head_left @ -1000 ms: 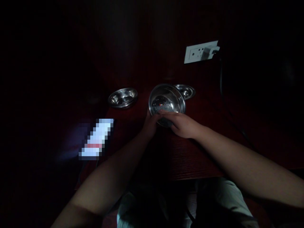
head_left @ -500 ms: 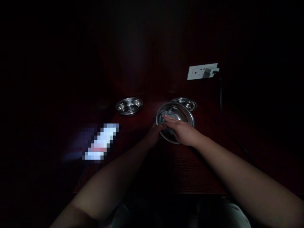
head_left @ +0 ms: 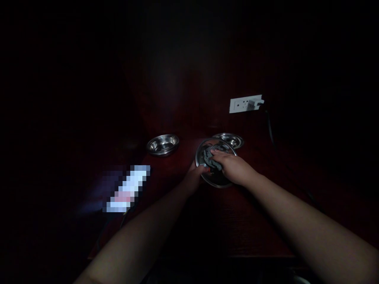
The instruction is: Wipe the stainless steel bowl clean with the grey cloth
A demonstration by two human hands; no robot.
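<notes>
A shiny metal bowl [head_left: 220, 182] is tilted toward me above the dark red table. My left hand [head_left: 194, 176] grips its left rim, the thumb inside and the other fingers hidden behind the wall. Inside the bowl, my right hand [head_left: 232, 165] presses a crumpled grey patterned cloth [head_left: 211, 158] against the metal, its fingers closed on the fabric. Just behind this bowl lies another metal dish [head_left: 237, 141], partly covered from view. To the left stand stacked metal bowls [head_left: 163, 146], untouched.
A glowing phone-like screen [head_left: 128, 189], blurred out, lies at the left with a thin cable near it. On the back wall is a white socket [head_left: 245, 103] with a plug and a dark cable [head_left: 270, 128] hanging down. The surroundings are very dark.
The camera view has tipped up slightly, so things sit lower. My right hand has shifted the cloth within the bowl, bunching it more, and the bowl's tilt has changed a little.
</notes>
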